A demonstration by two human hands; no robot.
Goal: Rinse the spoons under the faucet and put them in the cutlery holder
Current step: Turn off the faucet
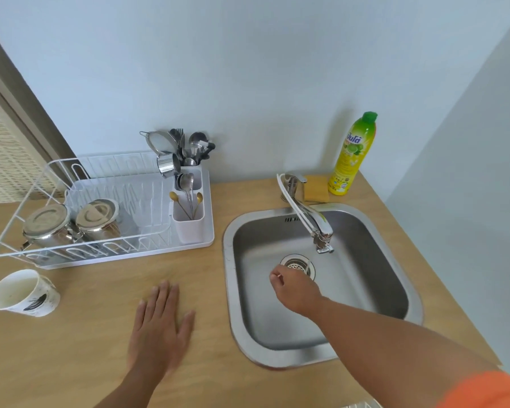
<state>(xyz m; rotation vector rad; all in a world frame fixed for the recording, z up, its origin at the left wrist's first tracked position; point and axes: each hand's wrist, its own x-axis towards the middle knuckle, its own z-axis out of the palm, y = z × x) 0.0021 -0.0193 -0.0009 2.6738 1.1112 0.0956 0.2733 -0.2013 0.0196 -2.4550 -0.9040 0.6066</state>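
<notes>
right hand down in the sink, no spoon seen in it

the right hand [295, 285] hung over the drain [297, 265], fingers curled; whether they pinched anything, i cannot tell. the left hand [159, 322] lay flat on the table [86, 334], fingers spread. spoons [187, 184] stood in the holder [188, 223]. the faucet [309, 214] looked dry; next likely a reach for another spoon.

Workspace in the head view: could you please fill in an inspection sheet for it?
Surface: wooden counter with steel sink, basin dry.
Job's things: spoons stand in the holder; faucet off.
Clutter: rack with two pots, cup, sponge, soap bottle.
Grippers: left hand flat on the counter; right hand curled over the drain, contents hidden.
Cables: nothing seen.
Surroundings: pale walls.
</notes>
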